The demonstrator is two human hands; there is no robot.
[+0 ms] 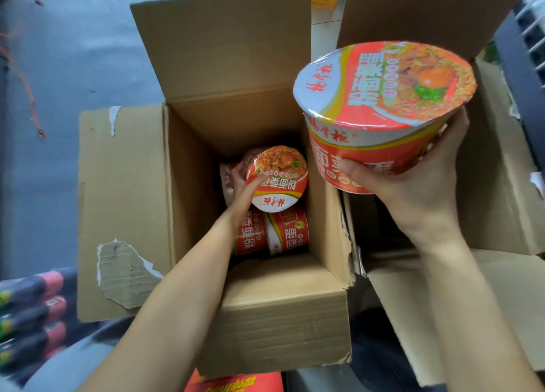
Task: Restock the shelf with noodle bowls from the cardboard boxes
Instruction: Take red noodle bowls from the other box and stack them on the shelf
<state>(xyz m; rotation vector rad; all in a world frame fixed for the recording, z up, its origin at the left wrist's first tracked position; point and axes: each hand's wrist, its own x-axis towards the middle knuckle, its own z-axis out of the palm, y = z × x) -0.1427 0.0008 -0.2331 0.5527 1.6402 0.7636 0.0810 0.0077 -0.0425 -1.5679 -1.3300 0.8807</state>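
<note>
Noodle bowl [383,111] sits gripped in right hand [418,185] beside cardboard box [265,318].

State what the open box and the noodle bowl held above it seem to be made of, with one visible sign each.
Box: corrugated cardboard, matte brown; torn patches on its flap expose ribbed fluting. Noodle bowl in the right hand: probably paper or thin plastic, wrapped in glossy clear film; light glints and wrinkles show along the lid's rim. The body material under the print can't be confirmed.
</note>
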